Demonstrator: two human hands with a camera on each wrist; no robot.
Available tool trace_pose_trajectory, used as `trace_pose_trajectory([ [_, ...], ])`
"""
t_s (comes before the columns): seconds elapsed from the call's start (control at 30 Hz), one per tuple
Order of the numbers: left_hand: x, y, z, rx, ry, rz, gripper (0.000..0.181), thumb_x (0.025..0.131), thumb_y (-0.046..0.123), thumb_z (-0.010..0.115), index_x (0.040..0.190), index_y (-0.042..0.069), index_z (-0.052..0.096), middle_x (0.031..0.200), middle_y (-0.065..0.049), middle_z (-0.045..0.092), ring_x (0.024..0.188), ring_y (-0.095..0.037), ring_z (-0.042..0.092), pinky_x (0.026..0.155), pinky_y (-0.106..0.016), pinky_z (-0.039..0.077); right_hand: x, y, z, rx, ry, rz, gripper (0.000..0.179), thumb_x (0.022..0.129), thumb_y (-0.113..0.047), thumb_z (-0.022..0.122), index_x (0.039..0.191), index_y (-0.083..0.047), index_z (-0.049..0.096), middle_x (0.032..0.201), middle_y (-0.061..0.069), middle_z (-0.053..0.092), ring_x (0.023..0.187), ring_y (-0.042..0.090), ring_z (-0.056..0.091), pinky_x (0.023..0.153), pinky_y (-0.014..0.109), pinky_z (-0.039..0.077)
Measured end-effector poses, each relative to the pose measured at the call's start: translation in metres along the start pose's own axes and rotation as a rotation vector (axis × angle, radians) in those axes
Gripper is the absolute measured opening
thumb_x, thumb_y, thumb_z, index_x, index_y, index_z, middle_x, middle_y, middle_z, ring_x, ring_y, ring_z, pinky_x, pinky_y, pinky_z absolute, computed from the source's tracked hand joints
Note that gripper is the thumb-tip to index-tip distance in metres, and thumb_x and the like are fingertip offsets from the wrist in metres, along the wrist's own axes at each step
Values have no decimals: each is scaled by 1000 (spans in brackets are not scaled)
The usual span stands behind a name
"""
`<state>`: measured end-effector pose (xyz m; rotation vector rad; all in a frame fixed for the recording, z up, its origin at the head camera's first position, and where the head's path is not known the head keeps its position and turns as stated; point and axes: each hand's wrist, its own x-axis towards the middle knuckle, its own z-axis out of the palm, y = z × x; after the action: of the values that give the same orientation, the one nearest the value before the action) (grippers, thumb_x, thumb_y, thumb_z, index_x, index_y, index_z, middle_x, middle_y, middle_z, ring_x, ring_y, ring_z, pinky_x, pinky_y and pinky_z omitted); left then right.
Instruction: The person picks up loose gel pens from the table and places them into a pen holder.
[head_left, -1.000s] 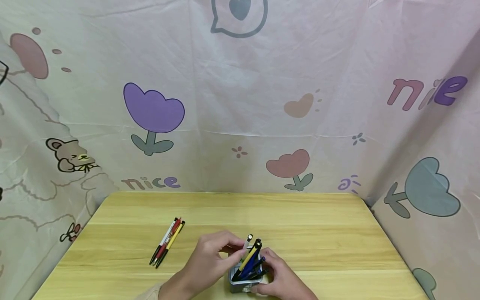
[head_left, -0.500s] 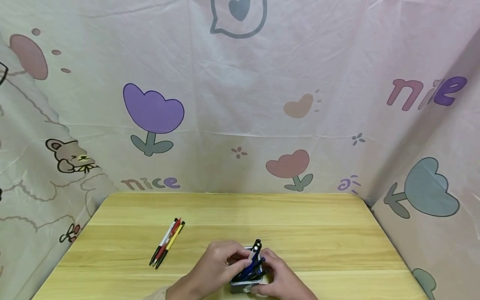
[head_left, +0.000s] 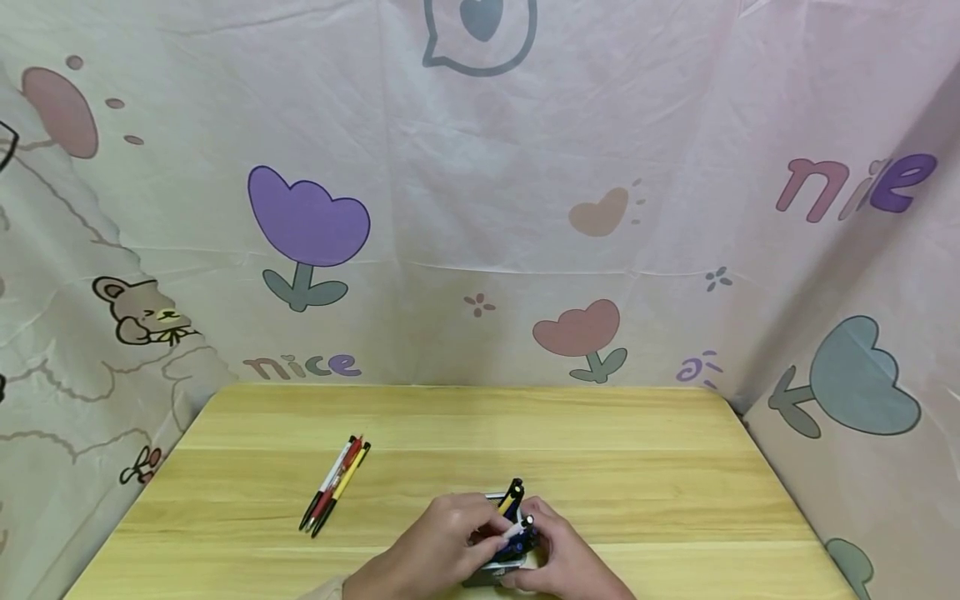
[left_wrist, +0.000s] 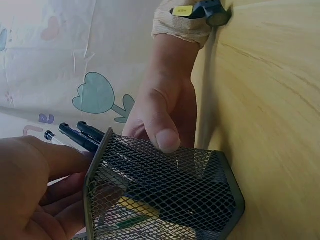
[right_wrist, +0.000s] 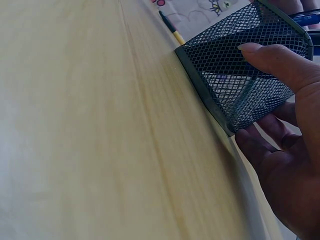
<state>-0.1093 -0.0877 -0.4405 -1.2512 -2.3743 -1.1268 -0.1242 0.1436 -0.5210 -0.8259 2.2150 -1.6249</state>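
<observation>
The left hand [head_left: 450,537] is being closed on a white pen [head_left: 517,529], pinched between thumb and fingers at the mouth of a mesh holder [head_left: 487,575]. On the table [head_left: 637,450], the holder is being gripped by the right hand [head_left: 566,554]. Other pens [head_left: 511,502] are being held inside; three pens [head_left: 336,486] are being supported by the table, well apart.

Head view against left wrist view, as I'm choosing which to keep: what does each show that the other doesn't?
Only the head view: three loose pens lying together, and the purple tulip print.
Only the left wrist view: the right sleeve and the black device on it.
Both: the left hand, right hand, table, and mesh holder with dark pens poking out.
</observation>
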Motion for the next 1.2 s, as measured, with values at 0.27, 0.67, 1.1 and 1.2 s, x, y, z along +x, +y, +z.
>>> trace_pose_trajectory([
  [0.27, 1, 4, 0, 149, -54, 33, 5, 95, 11, 74, 91, 13, 74, 88, 7, 72, 83, 10, 60, 69, 2, 44, 0, 0, 1, -17, -1, -56, 49, 85, -22, 86, 128, -26, 64, 127, 1, 57, 117, 6, 57, 104, 16, 47],
  [0.67, 8, 14, -1, 276, -167, -115, 5, 96, 14, 74, 91, 15, 72, 88, 11, 72, 83, 10, 60, 67, -2, 46, 0, 0, 1, -28, 3, -29, 49, 84, -21, 87, 127, -26, 64, 125, 2, 56, 114, 5, 57, 101, 17, 49],
  [1.1, 10, 16, -2, 293, -222, -175, 13, 99, 17, 70, 87, 17, 71, 84, 13, 66, 74, 11, 51, 63, -3, 41, 1, -2, 0, -21, -10, 41, 54, 84, -24, 87, 131, -27, 63, 131, 1, 55, 118, 7, 54, 104, 14, 45],
  [1.2, 12, 17, -3, 278, -238, -188, 16, 101, 16, 68, 85, 17, 71, 82, 13, 65, 71, 10, 48, 61, -3, 40, 1, -2, -1, -28, -10, 56, 54, 83, -24, 87, 132, -28, 62, 131, 0, 55, 118, 7, 54, 103, 13, 44],
])
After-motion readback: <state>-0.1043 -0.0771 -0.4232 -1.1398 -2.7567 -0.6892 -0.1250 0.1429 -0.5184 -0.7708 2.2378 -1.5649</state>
